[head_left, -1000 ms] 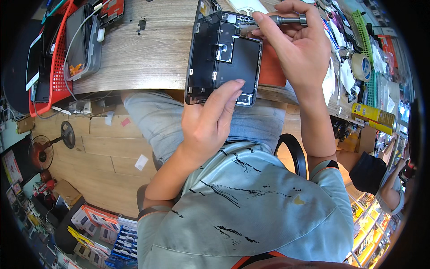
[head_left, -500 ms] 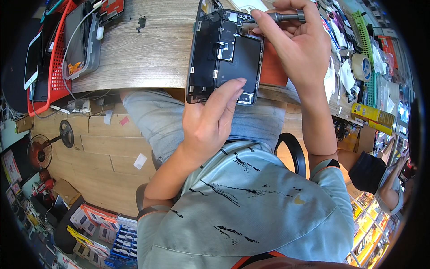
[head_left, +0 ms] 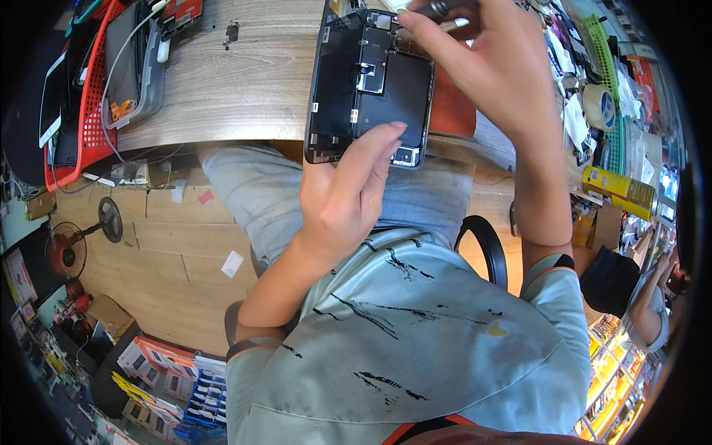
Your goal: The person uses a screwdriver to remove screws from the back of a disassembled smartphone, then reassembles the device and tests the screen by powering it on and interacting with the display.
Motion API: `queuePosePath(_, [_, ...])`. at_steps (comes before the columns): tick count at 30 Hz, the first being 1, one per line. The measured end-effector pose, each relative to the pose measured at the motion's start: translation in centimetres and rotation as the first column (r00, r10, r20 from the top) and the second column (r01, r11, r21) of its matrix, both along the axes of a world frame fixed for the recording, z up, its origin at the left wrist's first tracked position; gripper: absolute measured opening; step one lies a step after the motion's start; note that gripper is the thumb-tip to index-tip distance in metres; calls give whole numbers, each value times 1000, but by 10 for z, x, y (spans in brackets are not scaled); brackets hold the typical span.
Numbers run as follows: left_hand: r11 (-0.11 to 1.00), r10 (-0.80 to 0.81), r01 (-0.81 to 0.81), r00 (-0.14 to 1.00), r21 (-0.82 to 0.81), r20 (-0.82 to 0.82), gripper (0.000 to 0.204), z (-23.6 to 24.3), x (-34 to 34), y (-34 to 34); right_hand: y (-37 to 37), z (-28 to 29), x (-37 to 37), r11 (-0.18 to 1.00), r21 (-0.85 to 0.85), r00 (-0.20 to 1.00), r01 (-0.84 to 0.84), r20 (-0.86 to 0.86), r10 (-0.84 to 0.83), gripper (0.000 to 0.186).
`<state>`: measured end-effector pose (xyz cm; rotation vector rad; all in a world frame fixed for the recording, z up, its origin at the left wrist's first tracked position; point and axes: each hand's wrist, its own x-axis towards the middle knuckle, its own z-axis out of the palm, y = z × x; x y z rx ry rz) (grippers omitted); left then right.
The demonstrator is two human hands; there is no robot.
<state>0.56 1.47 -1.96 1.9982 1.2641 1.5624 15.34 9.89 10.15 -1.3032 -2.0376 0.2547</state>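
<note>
My left hand (head_left: 345,193) grips the lower end of an opened smartphone (head_left: 397,89), its dark screen half folded out to the left and its inner board and battery exposed, at the bench's front edge. Its thumb rests over the battery's lower part. My right hand (head_left: 497,74) is closed around a dark pen-shaped screwdriver (head_left: 437,9) at the phone's upper right; the tool's tip is hidden. An orange-red mat (head_left: 452,107) lies to the phone's right, partly under my right hand. A small dark part (head_left: 231,33) lies on the wooden bench (head_left: 237,104).
A red basket (head_left: 96,137) and clear bin (head_left: 152,96) with phones and cables stand at the bench's left. Tape (head_left: 597,107), a yellow can (head_left: 615,193) and clutter fill the right. A fan (head_left: 67,252) stands on the floor. Another person's arm (head_left: 645,319) is at far right.
My right hand and the screwdriver have risen and shifted toward the upper right side of my body, the tool now cut by the frame's edge. The phone and left hand moved slightly up.
</note>
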Motion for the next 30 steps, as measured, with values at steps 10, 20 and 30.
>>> queuePosePath(10, [999, -41, 42, 999, -18, 21, 17, 1, 0, -1, 36, 28, 13, 983, -66, 904, -173, 385, 185, 32])
queuePosePath(20, [1000, -25, 25, 1000, -8, 14, 17, 2, 1, -2, 37, 27, 18, 980, -31, 931, -196, 308, 196, 36])
queuePosePath(30, [999, -11, 12, 1000, -41, 17, 18, 5, 1, -4, 40, 18, 21, 976, -45, 932, -215, 289, 219, 35])
